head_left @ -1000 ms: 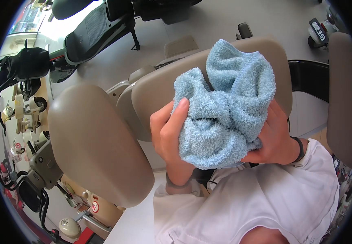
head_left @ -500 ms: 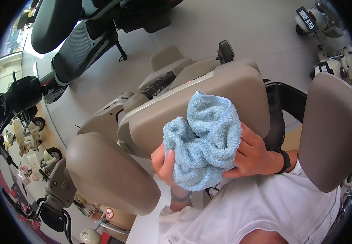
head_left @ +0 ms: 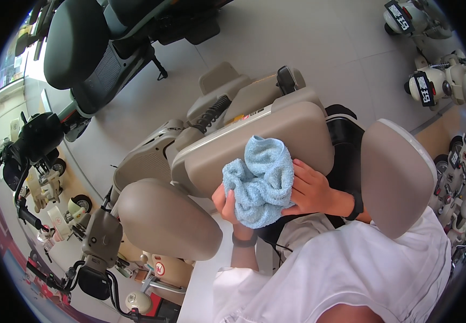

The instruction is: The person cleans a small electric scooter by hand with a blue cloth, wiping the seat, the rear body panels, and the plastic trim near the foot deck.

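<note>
A light blue terry towel (head_left: 265, 185) is bunched up between my two hands, in front of the beige padded seat (head_left: 303, 132) of an electric scooter. My left hand (head_left: 225, 204) grips the towel's left side, thumb showing on its front. My right hand (head_left: 314, 191) is closed on the opposite edge, fingers partly behind the folds. Whether the towel touches the seat I cannot tell. Dark bands circle both wrists.
Beige padded pieces flank me: a rounded seat (head_left: 165, 218) at left and a backrest (head_left: 397, 177) at right. A black scooter (head_left: 77, 46) stands at the upper left. Small white scooters (head_left: 432, 86) line the right. Handlebars with cables (head_left: 95, 280) rise at lower left.
The whole view has shifted, and the towel looks smaller, farther from my head. Both hands still hold it, its bunched shape nearly the same.
</note>
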The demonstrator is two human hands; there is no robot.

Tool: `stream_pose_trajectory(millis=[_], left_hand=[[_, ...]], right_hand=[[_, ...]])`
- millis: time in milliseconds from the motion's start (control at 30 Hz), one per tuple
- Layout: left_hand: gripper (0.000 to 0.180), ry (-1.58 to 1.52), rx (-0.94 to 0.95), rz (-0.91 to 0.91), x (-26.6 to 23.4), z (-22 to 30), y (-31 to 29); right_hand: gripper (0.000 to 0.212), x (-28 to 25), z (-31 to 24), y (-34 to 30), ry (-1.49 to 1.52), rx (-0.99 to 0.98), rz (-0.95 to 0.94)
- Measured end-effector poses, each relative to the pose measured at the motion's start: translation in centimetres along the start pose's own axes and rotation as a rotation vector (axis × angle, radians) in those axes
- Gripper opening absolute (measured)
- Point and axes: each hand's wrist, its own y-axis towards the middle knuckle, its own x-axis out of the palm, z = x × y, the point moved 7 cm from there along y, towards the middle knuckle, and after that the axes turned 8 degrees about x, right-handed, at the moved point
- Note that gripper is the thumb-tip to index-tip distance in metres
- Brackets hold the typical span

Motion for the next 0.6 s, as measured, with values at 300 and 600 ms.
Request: stream_pose_trajectory(millis=[300, 600], left_hand=[[0.028, 0.052, -0.035, -0.063, 0.3, -0.3, -0.5], [0.063, 0.097, 0.011, -0.114, 0.7, 0.4, 0.3]], right_hand=[[0.059, 0.9, 0.2, -0.8, -0.045, -0.014, 0.022], [0.061, 1.4, 0.4, -1.2, -0.06, 0.007, 0.005]])
